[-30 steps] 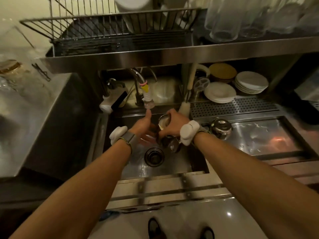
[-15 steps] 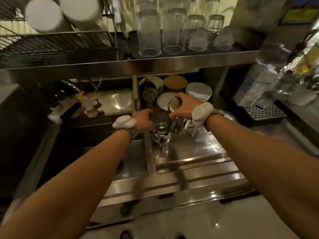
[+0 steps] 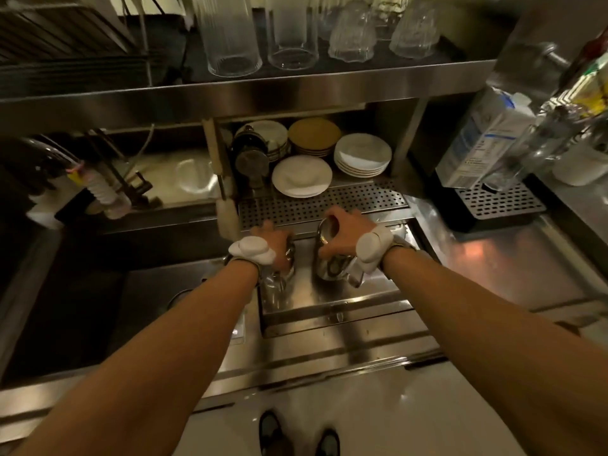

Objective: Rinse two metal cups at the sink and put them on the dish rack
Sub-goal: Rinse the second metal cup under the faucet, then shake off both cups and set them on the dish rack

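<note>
Head view: at frame centre, the right hand [image 3: 345,233] clamped a shiny round steel cup [image 3: 329,262] by its rim, tilted above the recessed steel drain tray [image 3: 378,291]. The left hand [image 3: 271,240] curled over a second small steel cup [image 3: 285,258] standing on that tray. Smooth metal probably slips, so both holds should be firm before carrying to the black wire dish rack [image 3: 65,37], upper left. Half a second earlier the left hand had stopped short of that cup.
</note>
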Demonstrator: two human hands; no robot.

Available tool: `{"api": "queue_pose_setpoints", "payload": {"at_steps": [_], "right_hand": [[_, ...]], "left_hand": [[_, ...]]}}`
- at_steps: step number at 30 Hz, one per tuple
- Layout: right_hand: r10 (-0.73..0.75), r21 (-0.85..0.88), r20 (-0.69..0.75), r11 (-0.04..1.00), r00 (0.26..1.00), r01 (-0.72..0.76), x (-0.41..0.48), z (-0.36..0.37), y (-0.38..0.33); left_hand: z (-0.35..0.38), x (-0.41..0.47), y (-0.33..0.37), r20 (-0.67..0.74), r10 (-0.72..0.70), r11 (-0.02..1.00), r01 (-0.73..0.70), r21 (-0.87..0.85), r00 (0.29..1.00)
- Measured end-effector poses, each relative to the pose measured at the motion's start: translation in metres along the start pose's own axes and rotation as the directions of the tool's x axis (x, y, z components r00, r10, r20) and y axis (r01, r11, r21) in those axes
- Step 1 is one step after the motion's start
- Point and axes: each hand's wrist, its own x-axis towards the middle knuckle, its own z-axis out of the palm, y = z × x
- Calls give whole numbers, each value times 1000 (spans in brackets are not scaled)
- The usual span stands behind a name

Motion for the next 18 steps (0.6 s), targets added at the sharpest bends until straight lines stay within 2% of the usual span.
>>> {"api": "queue_pose_setpoints", "payload": {"at_steps": [3,5,7,11,15,18], "right_hand": [[10,-33,-1,999,1000,-10,0,-3,-2],[-2,-40,-11,999,1000,2,-3,-5,-6],[-8,-24,-19,1000,1000,8,-4,-8,-11],[-91,-27,-42,996,995,90,-5,-12,-42],[-212,-17,-72,977,975,211,1,-5,-85],[-291,-33,-56,957,955,289,10,12,-129]], "left_hand": [[3,0,-1,70,-35,998,38,-42,997],[3,-4,0,56,-30,995,35,-89,998],[0,-11,-2,-34,-20,987,14,-158,999],[-24,-39,-27,-253,-93,964,24,-265,963],[-37,-71,-74,-344,-185,956,87,-280,921],[-27,-88,-127,-332,-282,940,189,-285,900]]}}
